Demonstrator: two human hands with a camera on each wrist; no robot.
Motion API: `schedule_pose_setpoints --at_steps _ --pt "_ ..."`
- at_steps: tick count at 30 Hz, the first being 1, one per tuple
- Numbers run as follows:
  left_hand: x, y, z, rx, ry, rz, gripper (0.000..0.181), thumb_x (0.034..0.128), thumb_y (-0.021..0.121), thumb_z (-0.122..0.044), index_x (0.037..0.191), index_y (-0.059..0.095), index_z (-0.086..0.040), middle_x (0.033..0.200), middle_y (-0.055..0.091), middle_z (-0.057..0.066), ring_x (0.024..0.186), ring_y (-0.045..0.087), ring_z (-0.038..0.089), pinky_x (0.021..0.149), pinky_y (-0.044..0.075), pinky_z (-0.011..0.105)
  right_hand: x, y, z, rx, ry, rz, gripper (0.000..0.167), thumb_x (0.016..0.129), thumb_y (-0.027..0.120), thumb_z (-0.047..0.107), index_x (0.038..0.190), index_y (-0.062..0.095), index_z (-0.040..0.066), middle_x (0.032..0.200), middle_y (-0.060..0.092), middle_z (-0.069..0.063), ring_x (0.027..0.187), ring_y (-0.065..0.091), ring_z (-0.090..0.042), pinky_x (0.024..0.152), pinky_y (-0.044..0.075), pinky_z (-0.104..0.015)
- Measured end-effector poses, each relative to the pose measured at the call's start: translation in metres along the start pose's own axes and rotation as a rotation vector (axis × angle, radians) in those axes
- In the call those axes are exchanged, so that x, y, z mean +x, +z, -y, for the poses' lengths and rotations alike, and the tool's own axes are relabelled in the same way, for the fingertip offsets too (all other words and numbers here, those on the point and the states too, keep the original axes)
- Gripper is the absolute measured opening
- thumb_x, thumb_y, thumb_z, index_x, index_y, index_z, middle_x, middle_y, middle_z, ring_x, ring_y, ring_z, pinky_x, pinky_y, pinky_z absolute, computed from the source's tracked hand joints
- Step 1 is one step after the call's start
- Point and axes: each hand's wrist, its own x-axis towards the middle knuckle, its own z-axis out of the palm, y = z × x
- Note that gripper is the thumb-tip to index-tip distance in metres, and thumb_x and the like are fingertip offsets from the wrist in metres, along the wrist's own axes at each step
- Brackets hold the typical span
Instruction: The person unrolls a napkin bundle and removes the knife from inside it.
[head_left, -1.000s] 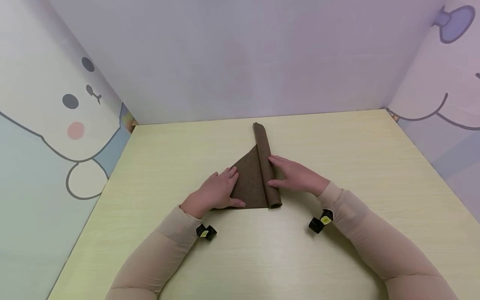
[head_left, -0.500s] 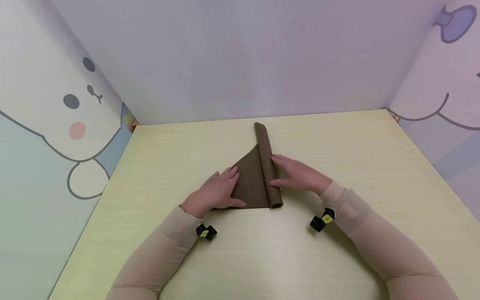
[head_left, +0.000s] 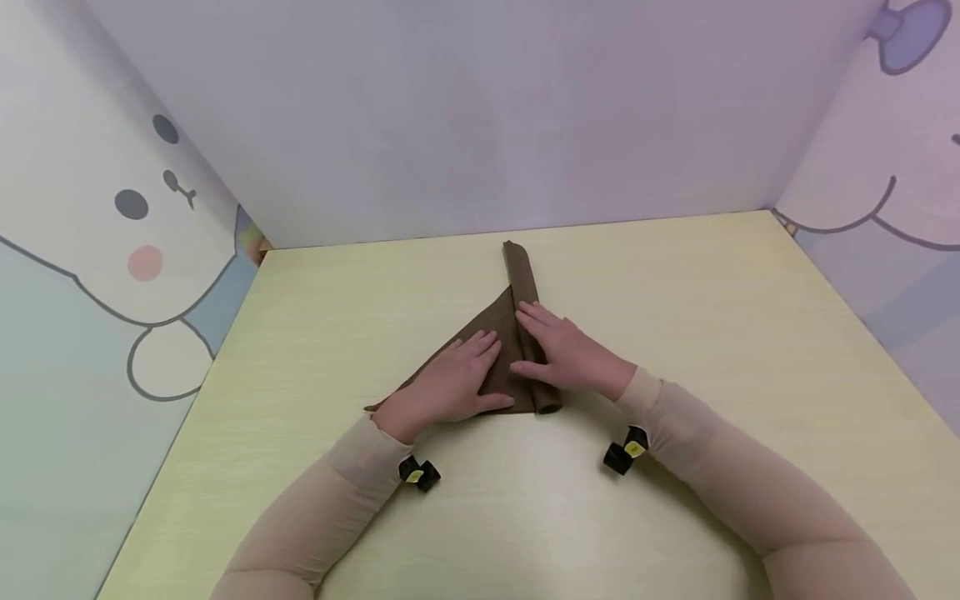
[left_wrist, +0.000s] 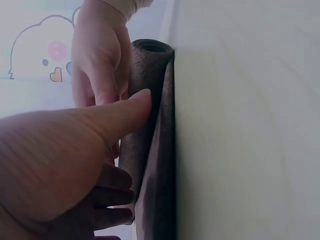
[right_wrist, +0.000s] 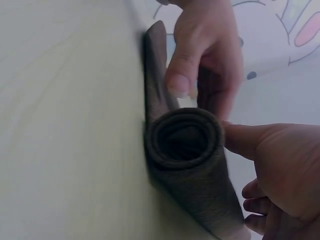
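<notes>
A brown felt-like cloth lies on the table in the head view, its right side wound into a tube-shaped roll (head_left: 521, 271) and its left side a flat triangle (head_left: 512, 382). My left hand (head_left: 448, 387) rests on the flat part, fingers outstretched and thumb spread toward the roll. Over the roll lies my right hand (head_left: 568, 354), its fingertips and thumb reaching across to the roll's left side. Looking into the roll's hollow end (right_wrist: 182, 137), the right wrist view shows layered cloth. In the left wrist view, the thumb (left_wrist: 127, 112) crosses in front of the roll (left_wrist: 150, 75).
The pale wood-grain table (head_left: 480, 517) extends around the cloth on all sides. A plain wall (head_left: 480, 117) rises behind its far edge, and cartoon-printed walls (head_left: 82, 208) flank it. A small black wrist camera (head_left: 420, 473) hangs by each cuff.
My left hand has slid right across the flat cloth, uncovering its left corner. The right hand has shifted left, from the roll's right side to over its top. The roll has barely moved.
</notes>
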Motion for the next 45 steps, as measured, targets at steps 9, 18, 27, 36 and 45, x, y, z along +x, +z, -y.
schedule_pose_setpoints --at_steps 9,18,27,36,45 --pt "0.004 0.005 -0.002 0.027 -0.043 0.051 0.09 0.0892 0.051 -0.065 0.15 0.031 -0.002 0.156 0.023 0.016 0.145 0.018 0.031 0.112 0.024 0.051 0.003 0.008 0.0 -0.057 0.02 0.002 0.084 0.092 0.06 0.05 0.151 0.026 0.001 0.159 0.014 -0.012 0.147 0.007 -0.028 0.107 0.022 -0.063" --pt "0.005 0.006 -0.001 0.035 -0.051 0.075 0.091 0.0885 0.052 -0.065 0.151 0.028 -0.002 0.157 0.021 0.014 0.145 0.017 0.03 0.111 0.023 0.052 0.001 0.009 -0.004 -0.079 0.042 0.013 0.085 0.092 0.058 0.052 0.151 0.025 0.001 0.16 0.014 -0.011 0.147 0.007 -0.028 0.107 0.023 -0.062" --pt "0.006 0.009 0.001 0.062 -0.079 0.088 0.092 0.087 0.052 -0.067 0.151 0.029 -0.005 0.158 0.021 0.012 0.145 0.017 0.028 0.111 0.023 0.053 -0.001 0.005 -0.005 -0.053 0.06 0.02 0.085 0.092 0.06 0.05 0.151 0.025 0.001 0.159 0.015 -0.012 0.146 0.009 -0.029 0.108 0.022 -0.062" --pt "0.003 0.004 0.0 0.072 -0.093 0.114 0.093 0.0864 0.054 -0.066 0.151 0.029 -0.004 0.158 0.021 0.011 0.145 0.017 0.027 0.111 0.022 0.053 -0.002 0.004 -0.007 -0.041 0.074 0.04 0.086 0.092 0.06 0.05 0.152 0.023 0.001 0.159 0.015 -0.013 0.146 0.012 -0.028 0.107 0.022 -0.062" --pt "-0.005 -0.001 0.003 0.068 -0.096 0.123 0.092 0.0865 0.056 -0.065 0.15 0.031 -0.003 0.157 0.022 0.013 0.145 0.019 0.028 0.111 0.022 0.055 -0.002 0.0 -0.004 -0.02 0.074 0.049 0.085 0.092 0.062 0.046 0.152 0.023 0.0 0.158 0.018 -0.015 0.143 0.022 -0.03 0.106 0.025 -0.063"
